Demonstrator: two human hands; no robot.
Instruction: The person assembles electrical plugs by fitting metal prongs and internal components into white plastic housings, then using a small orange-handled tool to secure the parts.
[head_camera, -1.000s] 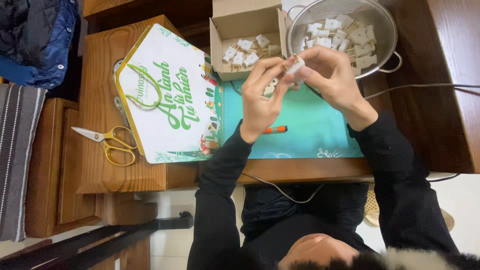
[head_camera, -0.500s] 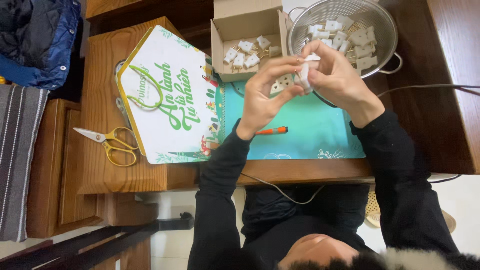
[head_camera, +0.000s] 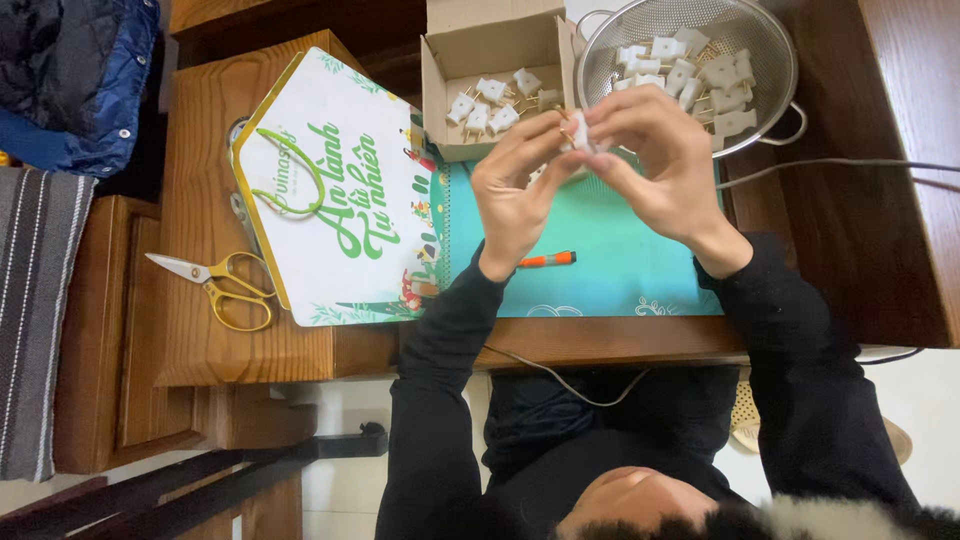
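small white plug (head_camera: 578, 132) pinched between left hand (head_camera: 515, 190) & right hand (head_camera: 655, 160), upper centre.
fingers clamped on it; if grip slackens, brass prongs could be bent or plug dropped onto teal mat (head_camera: 620, 265).

Gold-handled scissors (head_camera: 215, 285) lie beside a white printed bag (head_camera: 335, 195); orange pen (head_camera: 547, 260).

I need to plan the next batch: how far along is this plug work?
Looks partly done: a handful of white plugs already lie in the cardboard box. In hand: the left hand and right hand together hold one white plug above the teal mat. Left: a larger pile waits in the metal colander.
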